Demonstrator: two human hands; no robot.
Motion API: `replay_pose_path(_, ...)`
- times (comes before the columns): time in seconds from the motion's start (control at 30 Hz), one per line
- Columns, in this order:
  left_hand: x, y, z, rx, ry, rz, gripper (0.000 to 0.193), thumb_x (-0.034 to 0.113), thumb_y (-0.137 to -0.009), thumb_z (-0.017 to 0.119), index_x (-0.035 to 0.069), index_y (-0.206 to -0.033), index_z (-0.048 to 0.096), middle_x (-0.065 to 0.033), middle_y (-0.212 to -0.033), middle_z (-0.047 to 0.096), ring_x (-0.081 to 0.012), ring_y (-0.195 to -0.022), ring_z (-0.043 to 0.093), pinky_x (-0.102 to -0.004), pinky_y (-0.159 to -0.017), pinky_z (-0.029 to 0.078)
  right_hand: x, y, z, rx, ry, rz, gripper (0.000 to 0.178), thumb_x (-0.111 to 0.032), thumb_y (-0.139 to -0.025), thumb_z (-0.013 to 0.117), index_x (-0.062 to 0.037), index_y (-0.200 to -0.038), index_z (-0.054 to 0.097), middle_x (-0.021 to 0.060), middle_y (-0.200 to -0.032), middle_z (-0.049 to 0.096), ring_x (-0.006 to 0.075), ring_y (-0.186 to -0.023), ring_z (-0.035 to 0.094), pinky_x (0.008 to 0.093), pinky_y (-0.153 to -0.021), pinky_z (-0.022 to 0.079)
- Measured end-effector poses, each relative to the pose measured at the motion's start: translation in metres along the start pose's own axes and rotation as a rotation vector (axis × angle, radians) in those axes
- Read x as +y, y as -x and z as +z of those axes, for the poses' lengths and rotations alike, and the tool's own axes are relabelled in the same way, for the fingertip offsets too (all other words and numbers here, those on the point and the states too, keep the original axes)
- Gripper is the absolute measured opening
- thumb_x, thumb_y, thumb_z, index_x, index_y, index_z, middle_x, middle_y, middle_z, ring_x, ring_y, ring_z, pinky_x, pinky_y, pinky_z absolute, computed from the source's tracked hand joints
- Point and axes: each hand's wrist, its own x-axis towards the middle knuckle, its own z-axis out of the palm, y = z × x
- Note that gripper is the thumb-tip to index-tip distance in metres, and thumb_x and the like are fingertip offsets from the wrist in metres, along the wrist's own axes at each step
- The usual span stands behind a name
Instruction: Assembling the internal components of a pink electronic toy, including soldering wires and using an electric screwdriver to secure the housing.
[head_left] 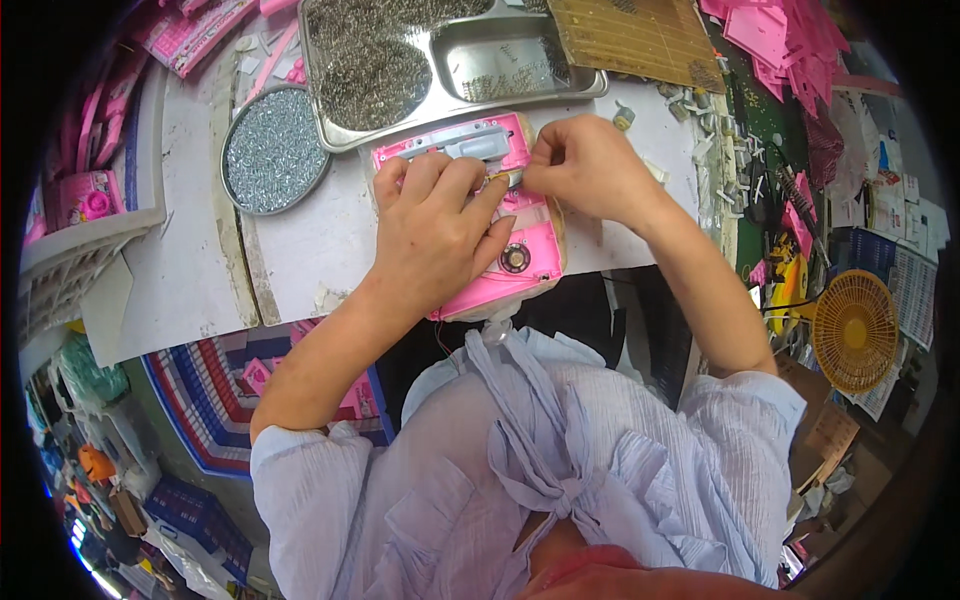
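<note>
A pink plastic housing (543, 248) lies on the white table in front of me, with a round speaker (515, 258) set in its near end and a long grey plastic part (475, 144) across its far end. My left hand (430, 215) bends over the middle of the housing and grips it, fingertips pressed inside. At the housing's right edge, my right hand (585, 165) has thumb and forefinger pinched together. What they pinch is hidden. Beside those fingertips a small silvery part (514, 179) shows partly.
Behind the housing stands a metal compartment tray (440, 85) of small springs, partly covered by a cardboard sheet (640, 42). A round tin (232, 185) of small screws sits left. Small metal parts (624, 117) lie right. A yellow fan (855, 330) stands far right.
</note>
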Motion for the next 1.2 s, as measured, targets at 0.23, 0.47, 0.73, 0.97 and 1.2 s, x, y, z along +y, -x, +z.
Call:
replay_pose_path(0.23, -0.002, 0.001, 0.001, -0.002, 0.004, -0.001, 0.033, 0.024, -0.077, 0.079, 0.010, -0.107, 0.076, -0.0024, -0.101, 0.061, -0.0236, -0.100, 0.056, -0.0450, -0.096, 0.034, -0.031, 0.004, 0.002, 0.073, 0.669, -0.286, 0.020, -0.022, -0.079, 0.070, -0.0027, -0.078, 0.075, 0.0187, -0.079, 0.072, 0.0362, -0.077, 0.073, 0.0476, -0.067, 0.058)
replay_pose_path(0.47, -0.007, -0.001, 0.003, 0.039, 0.124, -0.022, 0.034, 0.024, -0.077, 0.080, 0.012, -0.108, 0.075, -0.0030, -0.101, 0.060, -0.0238, -0.099, 0.057, -0.0447, -0.096, 0.035, 0.005, -0.011, -0.018, -0.216, -0.217, 0.061, 0.024, -0.018, -0.089, 0.077, 0.0037, -0.081, 0.071, 0.0046, -0.067, 0.067, 0.0091, -0.058, 0.060, 0.0267, -0.054, 0.048)
replay_pose_path(0.73, -0.021, -0.019, -0.012, -0.053, 0.131, 0.045, 0.029, 0.021, -0.075, 0.082, 0.013, -0.102, 0.075, -0.0043, -0.099, 0.059, -0.0258, -0.096, 0.058, -0.0443, -0.092, 0.039, 0.015, -0.008, -0.002, -0.173, -0.246, 0.065, 0.022, -0.016, -0.089, 0.078, 0.0030, -0.081, 0.071, 0.0049, -0.067, 0.066, 0.0090, -0.057, 0.059, 0.0269, -0.051, 0.046)
replay_pose_path(0.97, -0.030, -0.036, -0.004, -0.099, 0.105, 0.142, 0.025, 0.012, -0.073, 0.081, 0.012, -0.097, 0.074, -0.0054, -0.096, 0.058, -0.0261, -0.093, 0.059, -0.0436, -0.089, 0.041, 0.025, -0.004, -0.028, 0.005, -0.136, -0.178, 0.020, -0.022, -0.085, 0.078, -0.0026, -0.087, 0.077, 0.0069, -0.076, 0.075, 0.0134, -0.071, 0.069, 0.0334, -0.065, 0.054)
replay_pose_path(1.2, -0.026, -0.062, 0.003, -0.123, 0.165, 0.194, 0.021, 0.005, -0.072, 0.078, 0.010, -0.091, 0.071, -0.0083, -0.097, 0.059, -0.0283, -0.091, 0.059, -0.0433, -0.084, 0.044, 0.304, -0.108, -0.255, 1.265, -0.258, 0.299, 0.049, -0.023, -0.079, 0.081, 0.0026, -0.119, 0.070, 0.0157, -0.104, 0.075, 0.0220, -0.084, 0.074, 0.0342, -0.072, 0.060)
